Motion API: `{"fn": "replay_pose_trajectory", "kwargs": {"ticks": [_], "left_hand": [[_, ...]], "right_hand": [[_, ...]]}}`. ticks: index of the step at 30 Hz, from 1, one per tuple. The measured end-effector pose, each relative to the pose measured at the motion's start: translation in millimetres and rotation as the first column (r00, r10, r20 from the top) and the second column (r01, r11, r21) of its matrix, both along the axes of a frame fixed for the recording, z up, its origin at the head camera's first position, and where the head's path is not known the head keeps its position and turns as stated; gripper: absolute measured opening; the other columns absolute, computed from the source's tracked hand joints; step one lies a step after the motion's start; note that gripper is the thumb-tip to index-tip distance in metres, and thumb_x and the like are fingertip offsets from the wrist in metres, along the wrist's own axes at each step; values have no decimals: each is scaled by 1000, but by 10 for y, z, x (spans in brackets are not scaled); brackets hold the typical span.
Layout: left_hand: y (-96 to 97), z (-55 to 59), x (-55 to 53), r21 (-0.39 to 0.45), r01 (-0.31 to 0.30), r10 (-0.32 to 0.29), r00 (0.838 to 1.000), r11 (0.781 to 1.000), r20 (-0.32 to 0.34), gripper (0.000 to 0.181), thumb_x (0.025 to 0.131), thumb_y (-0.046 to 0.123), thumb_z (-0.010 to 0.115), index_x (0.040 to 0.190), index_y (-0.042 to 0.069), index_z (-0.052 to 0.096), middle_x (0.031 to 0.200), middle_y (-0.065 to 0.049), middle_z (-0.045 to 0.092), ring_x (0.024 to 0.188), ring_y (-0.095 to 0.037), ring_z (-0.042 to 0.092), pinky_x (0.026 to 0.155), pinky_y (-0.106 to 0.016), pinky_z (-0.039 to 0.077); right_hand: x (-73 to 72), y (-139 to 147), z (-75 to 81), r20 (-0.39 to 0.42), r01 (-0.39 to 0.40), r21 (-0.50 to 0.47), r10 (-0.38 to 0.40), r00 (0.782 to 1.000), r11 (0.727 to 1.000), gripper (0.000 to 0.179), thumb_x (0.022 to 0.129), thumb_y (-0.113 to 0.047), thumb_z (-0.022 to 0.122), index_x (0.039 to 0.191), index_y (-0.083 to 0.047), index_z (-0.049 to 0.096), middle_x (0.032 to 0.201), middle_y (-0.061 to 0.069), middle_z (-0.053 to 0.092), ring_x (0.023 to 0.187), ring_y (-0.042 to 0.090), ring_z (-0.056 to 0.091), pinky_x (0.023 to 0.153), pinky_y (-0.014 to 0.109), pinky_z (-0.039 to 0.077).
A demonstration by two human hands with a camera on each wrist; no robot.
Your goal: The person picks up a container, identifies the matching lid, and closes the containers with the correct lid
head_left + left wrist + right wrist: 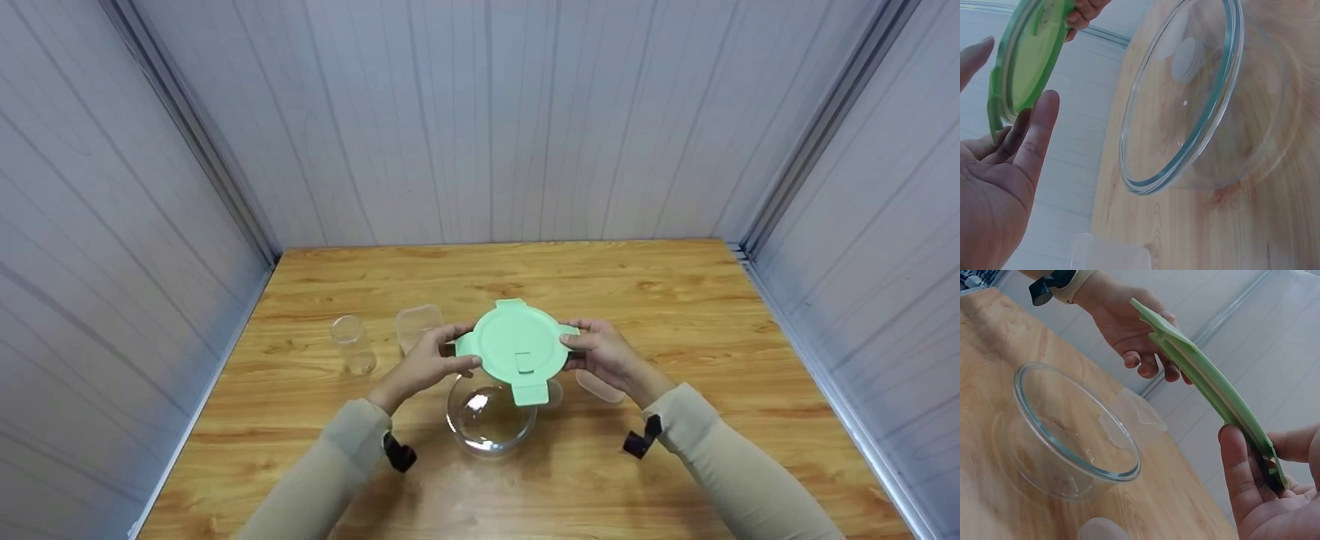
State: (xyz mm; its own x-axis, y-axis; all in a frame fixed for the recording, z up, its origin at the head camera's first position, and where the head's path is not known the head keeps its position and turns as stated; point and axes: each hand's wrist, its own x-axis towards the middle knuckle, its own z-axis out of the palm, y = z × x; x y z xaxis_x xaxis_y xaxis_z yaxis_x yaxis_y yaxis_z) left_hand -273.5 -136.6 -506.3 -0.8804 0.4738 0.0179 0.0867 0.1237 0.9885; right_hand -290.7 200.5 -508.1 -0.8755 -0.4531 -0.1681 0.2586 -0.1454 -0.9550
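Observation:
A round mint-green lid (517, 341) with side flaps is held up, tilted, above a clear glass bowl (487, 431). My right hand (604, 356) pinches its right flap, thumb on top and fingers beneath. At the opposite flap is my left hand (431, 360); its fingers (1036, 140) reach under the edge, nearly straight. In the left wrist view its thumb stands apart from the lid (1033, 62). The bowl (1067, 439) stands upright on the table, its rim uncovered below the lid. Through its glass the wood shows.
On the wooden table (300, 450) a clear glass cylinder (354, 346) stands at left. A translucent box (418, 324) is behind my left hand. A translucent oblong lid (600, 386) lies under my right hand, and a small round translucent piece (555, 394) beside the bowl. Panel walls enclose the table.

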Motion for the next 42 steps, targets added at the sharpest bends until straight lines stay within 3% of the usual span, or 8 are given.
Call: {"fn": "replay_pose_trajectory", "kwargs": {"ticks": [4, 11, 23, 29, 35, 42], "left_hand": [[-9, 1, 4, 5, -32, 32, 999, 999, 19, 57, 101, 9, 74, 150, -11, 54, 137, -25, 63, 97, -17, 74, 76, -28, 66], [14, -31, -3, 4, -129, 128, 991, 992, 49, 47, 101, 12, 74, 141, -10, 62, 129, -21, 63, 93, -17, 72, 71, -27, 66], [59, -43, 34, -68, -315, 319, 947, 947, 51, 33, 95, 9, 80, 125, -5, 73, 114, -17, 70, 81, -16, 67, 59, -25, 61], [45, -48, 59, -89, -335, 339, 940, 938, 36, 27, 95, 7, 81, 118, -6, 75, 106, -16, 71, 80, -16, 66, 58, -25, 62], [42, -38, 90, -117, -356, 361, 932, 927, 25, 25, 94, 8, 82, 115, -5, 77, 103, -13, 72, 80, -16, 65, 58, -25, 61], [8, -97, 112, -135, -325, 327, 945, 936, -7, 18, 92, 5, 83, 108, -4, 78, 94, -11, 74, 79, -17, 66, 55, -27, 62]], "right_hand": [[11, -22, -10, -15, -2, -4, 2, 1000, 1000, 42, 110, 0, 54, 147, 17, 44, 101, 5, 80, 84, 14, 80, 75, 29, 67], [32, -54, -25, -41, 7, 21, -6, 999, 1000, 42, 109, 1, 56, 146, 16, 43, 99, 3, 81, 83, 12, 80, 74, 28, 67], [72, -136, -74, -75, 2, 54, 2, 997, 999, 27, 106, 0, 60, 131, 7, 52, 93, 3, 80, 78, 12, 77, 70, 27, 66], [98, -155, -98, -74, -13, 90, 19, 997, 996, 21, 105, -1, 62, 124, 5, 54, 93, 5, 79, 78, 14, 77, 67, 27, 66], [118, -156, -97, -41, -25, 163, 32, 999, 986, 21, 106, -2, 64, 123, 7, 57, 89, 6, 75, 65, 11, 72, 61, 25, 64], [132, -165, -117, -71, -33, 314, 58, 996, 949, 22, 103, -6, 69, 119, 6, 61, 83, 4, 72, 59, 9, 67, 53, 22, 58]]}}
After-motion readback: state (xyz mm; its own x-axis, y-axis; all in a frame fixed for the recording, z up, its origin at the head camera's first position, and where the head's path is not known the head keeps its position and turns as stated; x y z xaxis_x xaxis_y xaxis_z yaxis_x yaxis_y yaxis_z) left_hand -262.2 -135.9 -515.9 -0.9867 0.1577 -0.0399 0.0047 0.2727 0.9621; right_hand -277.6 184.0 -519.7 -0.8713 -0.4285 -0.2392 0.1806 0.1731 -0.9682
